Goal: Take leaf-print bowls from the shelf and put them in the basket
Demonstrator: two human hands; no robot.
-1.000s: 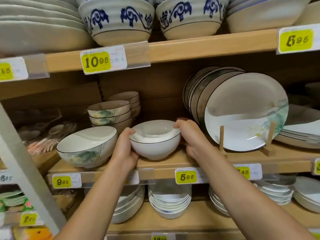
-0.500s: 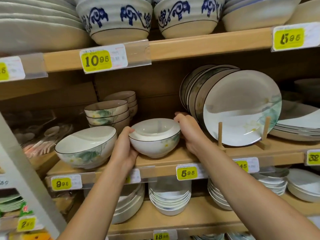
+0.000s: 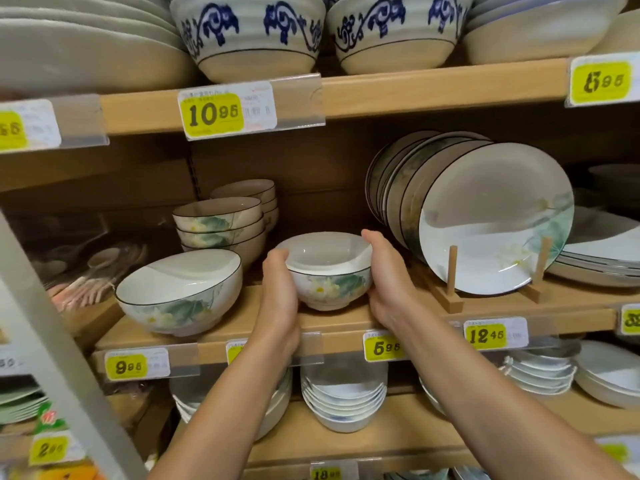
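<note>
The small leaf-print bowl (image 3: pixel 327 275) stands upright at the centre of the frame, white with a thin dark rim, a green leaf and a pale flower on its side; the left hand (image 3: pixel 280 292) and the right hand (image 3: pixel 384 282) clasp its two sides; its foot is low over the front of the wooden shelf (image 3: pixel 346 322), contact unclear. Left of it a larger leaf-print bowl (image 3: pixel 180 292) rests tilted, mouth toward the viewer; behind that, three more sit nested in a stack (image 3: pixel 220 225).
</note>
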